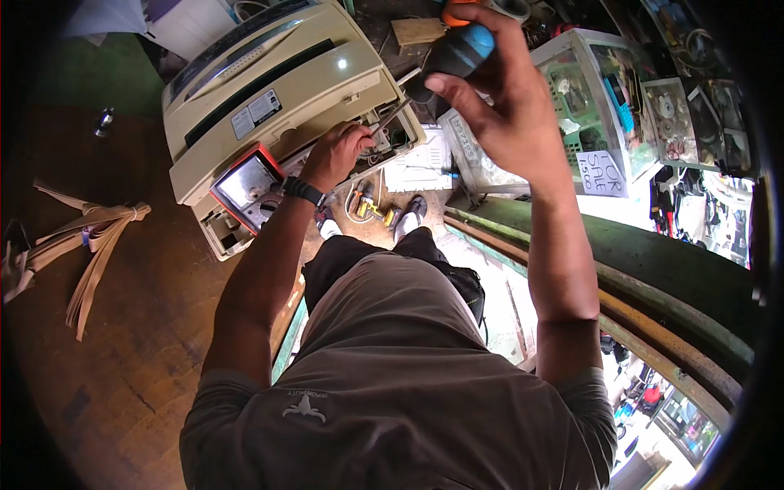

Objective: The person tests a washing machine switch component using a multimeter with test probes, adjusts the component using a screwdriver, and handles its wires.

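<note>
My right hand (pixel 514 110) grips a screwdriver by its thick blue and black handle (pixel 461 59). The shaft (pixel 392 119) slants down and left into the opened edge of a large beige appliance (pixel 282 94). At the shaft's lower end, the fingers of my left hand (pixel 335 153) are pinched together around it. Those fingers hide the tip and whatever it touches. Just left of my left wrist, a red-framed analog meter (pixel 247 188) rests on the appliance. Wiring and inner parts (pixel 396 139) show in the opening beside my left fingers.
A wooden table (pixel 131 359) with a tied bundle of flat tan straps (pixel 106 233) lies to the left. Glass cases with a "for sale" sign (pixel 603 173) stand on the right. A yellow power tool (pixel 367 204) sits near my feet. A green ledge (pixel 653 261) runs along the right.
</note>
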`<action>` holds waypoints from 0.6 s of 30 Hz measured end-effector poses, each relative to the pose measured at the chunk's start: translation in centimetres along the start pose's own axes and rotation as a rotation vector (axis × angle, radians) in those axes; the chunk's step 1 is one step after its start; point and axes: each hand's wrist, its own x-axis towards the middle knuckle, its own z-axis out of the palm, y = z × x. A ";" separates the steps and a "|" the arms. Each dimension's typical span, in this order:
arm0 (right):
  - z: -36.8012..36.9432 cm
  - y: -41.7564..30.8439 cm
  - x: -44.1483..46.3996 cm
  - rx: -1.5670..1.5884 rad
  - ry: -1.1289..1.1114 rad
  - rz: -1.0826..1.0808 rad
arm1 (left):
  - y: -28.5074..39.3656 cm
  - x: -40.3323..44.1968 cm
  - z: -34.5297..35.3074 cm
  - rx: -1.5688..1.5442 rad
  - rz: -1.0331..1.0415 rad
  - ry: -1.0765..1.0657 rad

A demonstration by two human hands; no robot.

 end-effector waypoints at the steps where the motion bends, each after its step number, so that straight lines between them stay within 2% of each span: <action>1: 0.3 -0.3 0.2 -0.079 0.020 0.000 | 0.0 0.0 0.4 0.000 -0.022 0.006; 2: 0.7 -0.6 0.3 -0.158 0.039 0.000 | 0.1 0.0 0.6 0.000 -0.045 0.011; 3: 1.3 -0.5 0.4 -0.050 0.104 0.055 | 0.2 0.0 0.7 0.001 -0.046 0.012; 7: 1.8 -1.0 1.3 0.058 0.206 0.021 | 0.1 -0.3 1.5 -0.059 -0.159 0.112; 9: 1.5 -3.7 1.7 -0.156 0.216 0.266 | 0.0 -0.3 1.8 -0.079 -0.179 0.161; 10: 1.5 -3.3 1.7 -0.156 0.219 0.266 | 0.1 -0.3 2.0 -0.048 -0.176 0.196; 12: 2.0 -1.2 1.9 -0.166 0.182 -0.028 | -0.1 -0.4 2.4 -0.016 -0.172 0.232; 14: 2.6 0.5 2.0 -0.251 0.136 -0.183 | -0.2 -0.4 2.6 0.005 -0.162 0.178; 16: 3.6 1.0 1.7 -0.134 0.039 -0.285 | -0.1 -0.1 2.6 0.059 -0.176 0.137; 18: 4.5 1.0 1.5 -0.072 0.037 -0.281 | 0.4 0.3 2.2 0.112 -0.192 0.095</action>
